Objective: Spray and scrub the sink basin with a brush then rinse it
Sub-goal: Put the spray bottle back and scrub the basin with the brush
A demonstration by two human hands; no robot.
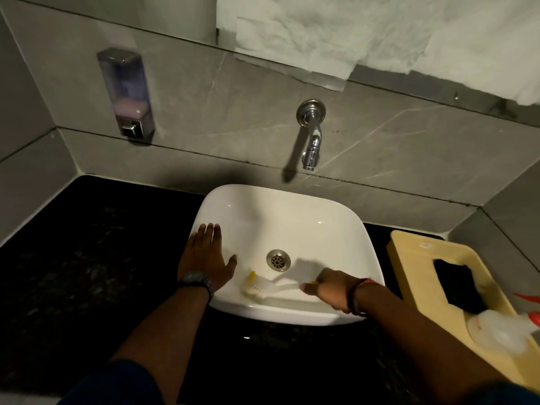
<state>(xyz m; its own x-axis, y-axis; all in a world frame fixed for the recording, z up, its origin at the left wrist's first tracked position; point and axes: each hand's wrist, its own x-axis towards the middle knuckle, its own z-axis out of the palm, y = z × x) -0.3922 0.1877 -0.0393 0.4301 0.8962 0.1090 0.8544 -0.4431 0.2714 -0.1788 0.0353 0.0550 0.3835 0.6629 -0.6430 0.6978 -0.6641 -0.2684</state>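
A white square sink basin (292, 217) sits on a black counter, with a metal drain (278, 260) at its bottom. My right hand (330, 290) is shut on the handle of a white and yellow brush (257, 289), whose bristle head rests on the basin's near inner wall, left of the drain. My left hand (206, 254) lies flat with fingers spread on the basin's left rim, holding nothing. A chrome tap (312, 138) juts from the wall above the basin; no water runs from it.
A yellow tray (415, 258) at the right holds a black sponge (455, 285) and a clear spray bottle (502, 328) with a red trigger. A soap dispenser (127, 93) hangs on the grey tiled wall at left. White towels (336, 33) hang above. Black counter (87, 258) surrounds the sink.
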